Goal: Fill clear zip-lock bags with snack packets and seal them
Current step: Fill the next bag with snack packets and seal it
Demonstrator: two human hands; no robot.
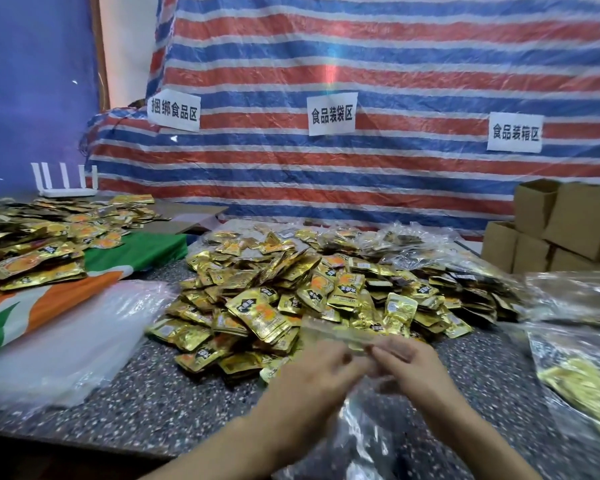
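A big heap of gold snack packets (312,292) covers the middle of the speckled table (146,403). Just in front of the heap, both my hands hold a clear zip-lock bag (333,332) by its near edge. My left hand (312,372) pinches the bag's edge from the left. My right hand (406,358) pinches it from the right, fingertips almost meeting. The bag is blurred and I cannot tell whether anything is inside. A stack of clear empty bags (70,341) lies to the left.
Filled clear bags (582,372) lie at the right and behind the heap. Cardboard boxes (561,226) are stacked at the far right. More gold packets (39,244) sit on a green and orange cloth (49,306) at the left. A striped tarp (361,161) hangs behind.
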